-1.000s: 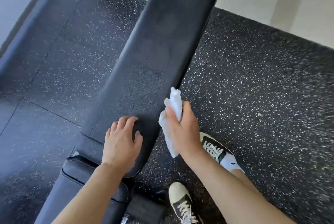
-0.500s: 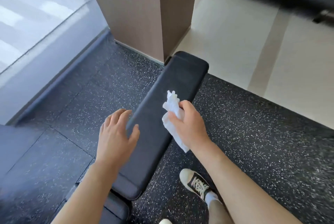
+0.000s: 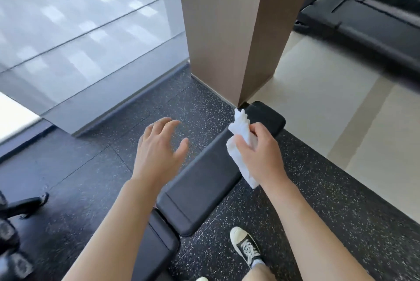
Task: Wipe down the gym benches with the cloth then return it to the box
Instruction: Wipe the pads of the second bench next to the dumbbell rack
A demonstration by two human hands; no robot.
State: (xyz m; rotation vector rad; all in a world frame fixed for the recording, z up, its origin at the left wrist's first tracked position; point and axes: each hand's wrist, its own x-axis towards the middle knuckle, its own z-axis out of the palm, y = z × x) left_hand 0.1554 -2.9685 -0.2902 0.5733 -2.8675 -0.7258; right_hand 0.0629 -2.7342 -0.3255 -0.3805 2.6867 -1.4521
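A black padded gym bench (image 3: pixel 200 180) runs from the lower middle up toward a wooden pillar. My right hand (image 3: pixel 261 155) grips a crumpled white cloth (image 3: pixel 242 140) above the bench's right side, clear of the pad. My left hand (image 3: pixel 159 149) hovers over the floor left of the bench with fingers spread, holding nothing. No box is in view.
A wood-clad pillar (image 3: pixel 227 31) stands just beyond the bench's far end. A glass wall (image 3: pixel 79 31) is at the left. Black equipment (image 3: pixel 363 15) lies at the upper right on pale tiles. Dark gear (image 3: pixel 20 208) sits at the left edge. My shoe (image 3: pixel 246 246) stands right of the bench.
The view has risen and pulled back from the bench. My left hand lifted off the pad and now hovers left of it. My right hand still holds the cloth.
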